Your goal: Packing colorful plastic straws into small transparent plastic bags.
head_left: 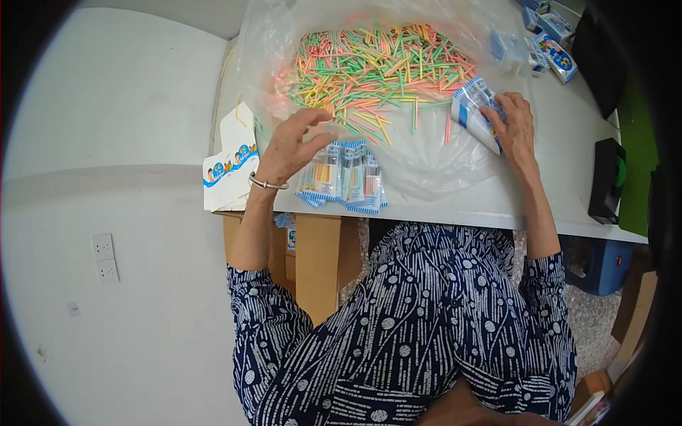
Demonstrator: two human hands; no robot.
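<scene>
A heap of thin pink, green and yellow sticks [387,67] lies on a clear plastic sheet or opened bag [433,167] across the table. My right hand [515,128] grips a blue-and-white plastic packet [472,110] at the right edge of the heap; its contents are not visible. With fingers curved and apart, my left hand [295,145] holds nothing. It hovers at the heap's lower left, beside a cluster of small clear-windowed packets [344,177] with coloured sticks inside. These overlap near the table's front edge.
A white printed carton [231,167] sits at the table's left edge. More blue-and-white packets [554,53] lie at the far right. Nearer on that side stands a black device [608,181]. Below the table are a cardboard box [317,263] and a dark blue stool [604,266].
</scene>
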